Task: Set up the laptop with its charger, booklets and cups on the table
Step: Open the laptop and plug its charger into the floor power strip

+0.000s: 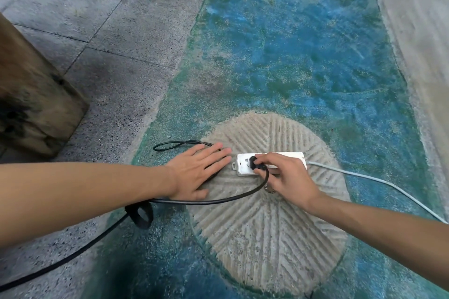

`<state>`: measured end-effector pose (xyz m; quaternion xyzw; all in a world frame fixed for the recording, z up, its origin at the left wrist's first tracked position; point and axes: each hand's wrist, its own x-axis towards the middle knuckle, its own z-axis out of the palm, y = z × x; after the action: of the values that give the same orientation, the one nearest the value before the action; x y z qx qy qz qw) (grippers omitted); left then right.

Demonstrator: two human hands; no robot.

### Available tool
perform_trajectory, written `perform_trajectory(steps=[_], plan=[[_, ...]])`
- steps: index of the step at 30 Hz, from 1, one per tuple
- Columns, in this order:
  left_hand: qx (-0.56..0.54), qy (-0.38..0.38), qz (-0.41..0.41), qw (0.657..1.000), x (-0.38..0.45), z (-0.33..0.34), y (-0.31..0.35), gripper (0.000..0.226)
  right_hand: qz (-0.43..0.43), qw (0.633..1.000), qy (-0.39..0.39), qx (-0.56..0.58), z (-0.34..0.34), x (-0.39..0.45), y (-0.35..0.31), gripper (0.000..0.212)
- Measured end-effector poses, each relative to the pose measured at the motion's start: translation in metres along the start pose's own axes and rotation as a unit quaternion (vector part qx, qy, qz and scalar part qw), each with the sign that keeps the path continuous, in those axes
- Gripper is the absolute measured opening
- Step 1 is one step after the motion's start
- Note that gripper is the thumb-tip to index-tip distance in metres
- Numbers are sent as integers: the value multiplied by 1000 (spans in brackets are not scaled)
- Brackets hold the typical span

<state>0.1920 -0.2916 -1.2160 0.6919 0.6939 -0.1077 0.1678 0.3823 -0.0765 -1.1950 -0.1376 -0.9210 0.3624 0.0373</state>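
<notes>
Charger plug [253,162]: black, seated at the left end of a white power strip [272,162], pinched by the right hand.
Power strip: lies flat near the far edge of a round grooved stone [267,226] set in the floor; its left end sits just beside the left hand's fingertips; a grey lead [364,177] leaves its right end and runs off toward the lower right.
Right hand [286,177]: fingers closed around the plug, thumb and forefinger on it, knuckles over the middle of the strip.
Left hand [194,172]: fingers spread open and flat, palm down on the stone's left edge, holding nothing; a thin black loop of cable [175,145] shows from under the fingertips.
Cord [206,200]: black, curves from the plug under the right hand, passes below the left wrist, then runs out to the lower left corner; a black strap loop [141,216] hangs on it beneath the left forearm.
Floor: blue-green painted band [291,56] around the stone, grey slabs [109,56] to the left.
Edges: wooden post [31,94] at the left, well apart from the hands; two more post bases along the top edge.
Open room: bare stone nearer the camera and bare paint beyond the strip.
</notes>
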Motion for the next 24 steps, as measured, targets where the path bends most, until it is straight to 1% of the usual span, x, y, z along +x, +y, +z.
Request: perform_trajectory(steps=[3,12,16,19,24], plan=[[3,-3,4,1000,3,5,-4,90,18,1000,10,24,1,1,1,22],[-10,22,24,999,12,17,-15,76,38,998,24,47,3,5,6,26],[-20,21,21,999,15,23,-14,75,32,999,11,36,3,6,10,28],[-28,34,16,999,15,27,-12,76,26,999,8,36,3,6,12,29],[-22,39,18,999,16,28,-13,75,19,999,3,45,3,10,13,26]])
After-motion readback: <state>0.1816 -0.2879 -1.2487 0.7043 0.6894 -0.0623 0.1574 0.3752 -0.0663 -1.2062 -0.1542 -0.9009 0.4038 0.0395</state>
